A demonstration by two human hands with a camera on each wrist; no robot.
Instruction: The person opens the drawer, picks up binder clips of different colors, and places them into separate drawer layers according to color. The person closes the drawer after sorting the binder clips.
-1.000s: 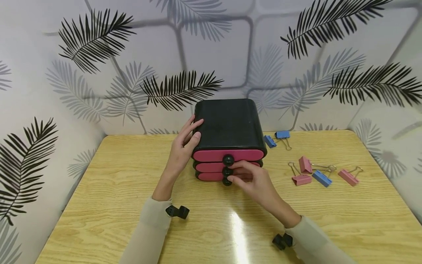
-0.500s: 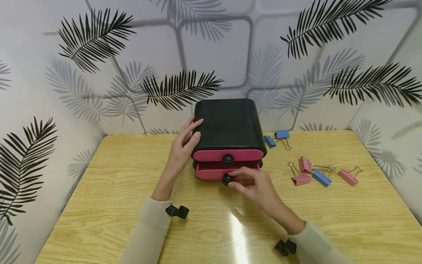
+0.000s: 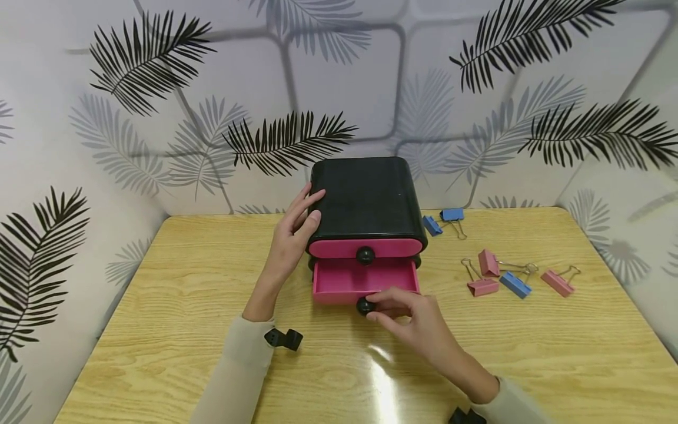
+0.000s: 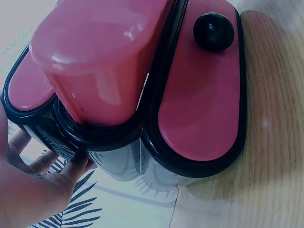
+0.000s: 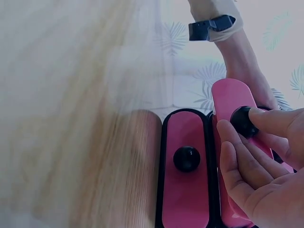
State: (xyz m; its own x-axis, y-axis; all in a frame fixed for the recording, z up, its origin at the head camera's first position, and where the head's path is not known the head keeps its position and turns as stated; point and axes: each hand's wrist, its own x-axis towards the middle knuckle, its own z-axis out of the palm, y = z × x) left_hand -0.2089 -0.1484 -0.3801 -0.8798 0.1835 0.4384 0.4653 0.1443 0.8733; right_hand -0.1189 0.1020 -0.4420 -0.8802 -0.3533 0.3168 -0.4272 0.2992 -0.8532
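Note:
A black cabinet (image 3: 365, 197) with pink drawers stands at the back of the table. Its middle drawer (image 3: 365, 277) is pulled out, and the pink inside shows from above. My right hand (image 3: 418, 321) pinches the black round knob (image 3: 365, 306) of that drawer between thumb and fingers, as the right wrist view also shows. My left hand (image 3: 291, 235) rests against the cabinet's left side, with fingertips on the edge of its top. In the left wrist view the bottom drawer (image 4: 202, 104) is closed. The top drawer (image 3: 339, 248) is closed as well.
To the right of the cabinet lie two blue binder clips (image 3: 451, 215) near the back edge. Further forward are several pink binder clips (image 3: 483, 287) and a blue one (image 3: 515, 284). A patterned wall (image 3: 344, 88) rises behind the wooden table (image 3: 185, 282).
My right hand has drawn back toward me with the knob, and the middle drawer has slid out from closed. My left hand has kept its place on the cabinet.

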